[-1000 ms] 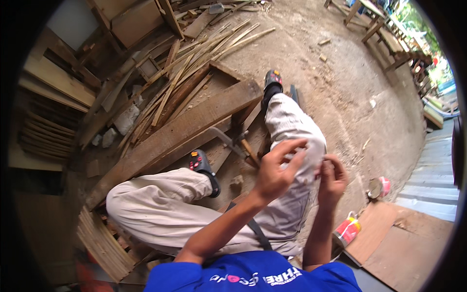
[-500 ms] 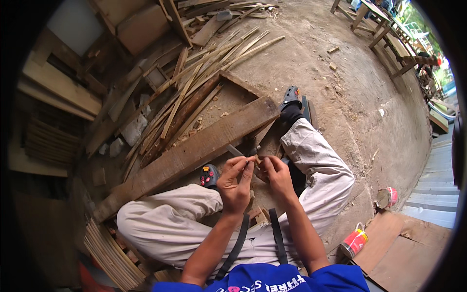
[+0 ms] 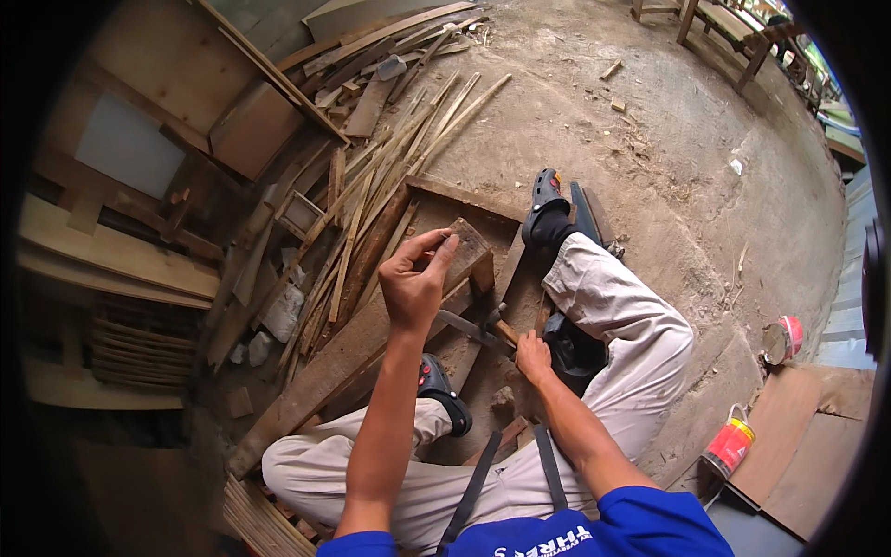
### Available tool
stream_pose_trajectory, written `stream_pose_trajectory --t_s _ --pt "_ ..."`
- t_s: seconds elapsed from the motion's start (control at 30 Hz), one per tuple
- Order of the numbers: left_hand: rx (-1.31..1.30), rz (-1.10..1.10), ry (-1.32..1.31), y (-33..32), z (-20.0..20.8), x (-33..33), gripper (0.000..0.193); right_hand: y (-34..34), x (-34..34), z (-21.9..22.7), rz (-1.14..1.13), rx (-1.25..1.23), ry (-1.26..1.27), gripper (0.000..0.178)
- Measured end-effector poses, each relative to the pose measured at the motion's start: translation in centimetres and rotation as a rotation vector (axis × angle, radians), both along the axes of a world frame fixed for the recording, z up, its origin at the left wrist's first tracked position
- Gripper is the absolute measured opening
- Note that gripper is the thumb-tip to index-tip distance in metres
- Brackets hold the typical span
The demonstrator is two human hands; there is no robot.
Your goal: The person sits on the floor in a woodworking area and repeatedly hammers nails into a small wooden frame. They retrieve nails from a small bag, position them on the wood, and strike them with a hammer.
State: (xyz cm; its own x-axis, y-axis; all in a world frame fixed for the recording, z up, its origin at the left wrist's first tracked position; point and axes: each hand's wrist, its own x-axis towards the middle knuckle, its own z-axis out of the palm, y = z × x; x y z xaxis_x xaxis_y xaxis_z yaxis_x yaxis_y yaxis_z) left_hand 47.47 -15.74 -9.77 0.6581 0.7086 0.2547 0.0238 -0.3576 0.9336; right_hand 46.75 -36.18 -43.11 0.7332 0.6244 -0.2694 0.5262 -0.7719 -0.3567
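My left hand (image 3: 415, 283) is raised over the end of a thick brown wooden beam (image 3: 325, 376). Its thumb and fingertips pinch together; whatever sits between them is too small to make out. Lower and to the right, my right hand (image 3: 534, 358) is closed around the wooden handle of what looks like a hammer (image 3: 504, 330), its dark head towards the beam. A flat grey metal strip (image 3: 461, 325) lies beside the hammer, partly under it. The beam slants between my legs, from my left knee up towards my right foot.
Long thin wooden strips (image 3: 371, 195) and offcuts pile up at the left, beside stacked boards (image 3: 121, 251). Two red cans (image 3: 730, 446) stand at the right near flat brown boards (image 3: 789, 427). A wooden bench (image 3: 715, 19) is at the far right.
My hands have parted from their meeting place in front of me. The left moved up and left over the beam's end; the right dropped and took hold of the hammer handle.
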Motion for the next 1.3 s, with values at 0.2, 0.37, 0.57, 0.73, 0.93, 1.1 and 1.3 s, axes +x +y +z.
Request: stream_pose_trajectory --t_s 0.2,0.37,0.57,0.73,0.93,1.1,1.3 --pt "0.071 0.041 0.04 0.3 -0.4 0.4 0.016 0.3 0.7 -0.4 -0.011 0.056 0.021 0.016" --pt "0.121 0.056 0.051 1.2 -0.4 0.9 0.017 0.1 0.6 -1.1 -0.016 0.099 0.08 0.017" --pt "0.059 0.072 0.003 2.6 -0.6 1.2 0.015 -0.1 1.2 -1.3 -0.109 0.244 0.168 0.028" --pt "0.134 0.052 0.067 3.4 -1.0 1.5 0.016 -0.9 2.2 -0.5 -0.079 0.278 0.247 0.032" --pt "0.127 0.05 0.055 4.0 -0.8 1.8 0.016 -0.9 3.3 0.6 -0.048 0.328 0.274 0.037" --pt "0.108 0.066 0.113 3.5 -0.4 1.6 0.017 -0.8 3.3 1.0 -0.037 0.364 0.24 0.035" --pt "0.094 0.062 0.097 3.3 0.1 1.4 0.017 -1.0 3.1 2.0 -0.053 0.355 0.267 0.03"
